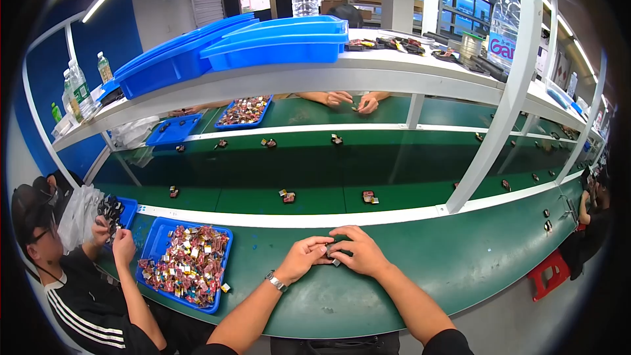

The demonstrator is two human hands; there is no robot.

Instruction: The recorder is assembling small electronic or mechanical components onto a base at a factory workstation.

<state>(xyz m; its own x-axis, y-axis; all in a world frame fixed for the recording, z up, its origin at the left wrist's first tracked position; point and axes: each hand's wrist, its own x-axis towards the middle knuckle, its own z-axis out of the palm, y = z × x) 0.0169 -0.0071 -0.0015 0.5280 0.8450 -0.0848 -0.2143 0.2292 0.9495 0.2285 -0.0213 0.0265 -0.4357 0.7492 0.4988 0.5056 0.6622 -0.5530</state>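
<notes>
The person's left hand and right hand meet on the green bench top, fingers curled in toward each other. Between the fingertips they pinch a small dark part, with a tiny grey piece lying on the bench just below it. Both hands are closed around the part, each gripping one side. A metal wristwatch sits on the left wrist. To the left, a shallow blue plastic tray holds a heap of small multicoloured pieces, too many to count. On the dark green conveyor belt beyond the white rail, three small assemblies lie nearest the person, well apart. A co-worker at far left works over a second blue tray.
</notes>
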